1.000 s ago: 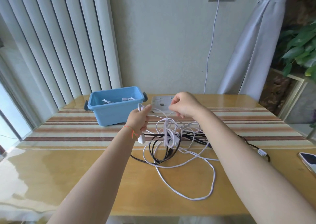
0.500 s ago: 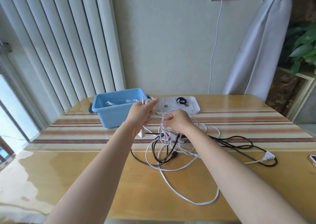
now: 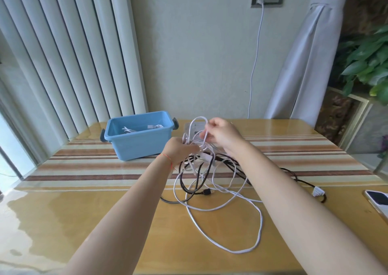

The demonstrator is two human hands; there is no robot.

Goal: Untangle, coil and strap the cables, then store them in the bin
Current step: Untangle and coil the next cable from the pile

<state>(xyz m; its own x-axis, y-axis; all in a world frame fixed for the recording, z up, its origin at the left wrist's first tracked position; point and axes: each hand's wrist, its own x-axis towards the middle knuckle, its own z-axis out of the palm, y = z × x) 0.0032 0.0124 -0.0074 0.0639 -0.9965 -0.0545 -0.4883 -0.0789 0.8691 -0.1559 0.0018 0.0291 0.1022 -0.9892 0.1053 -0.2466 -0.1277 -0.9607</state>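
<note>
Above the middle of the worktop (image 3: 105, 222), your two hands meet over a tangle of cables (image 3: 201, 176). Your left hand (image 3: 178, 152) is closed round a bunch of white strands at the top of the tangle, lifting them off the surface. Your right hand (image 3: 222, 135) sits just beyond it, thumb and fingers pinching a white cable loop (image 3: 197, 122) that arches up between the hands.

Below your hands the rest of the tangle hangs and spreads toward the near edge: a long white cable (image 3: 259, 228) lies in a wide curve on the wood, and a black cable (image 3: 184, 186) winds through it, its plug (image 3: 206, 192) lying flat near the centre. Another black run trails toward the right edge and ends beside a small white plug (image 3: 317, 191).

Toward the far left corner stands a blue bin (image 3: 138, 142), with some white cable already lying inside. A white tray (image 3: 189, 127) lies just beside it along the far edge, mostly hidden behind your hands. At the right edge a phone (image 3: 378, 200) rests partly out of view.
</note>
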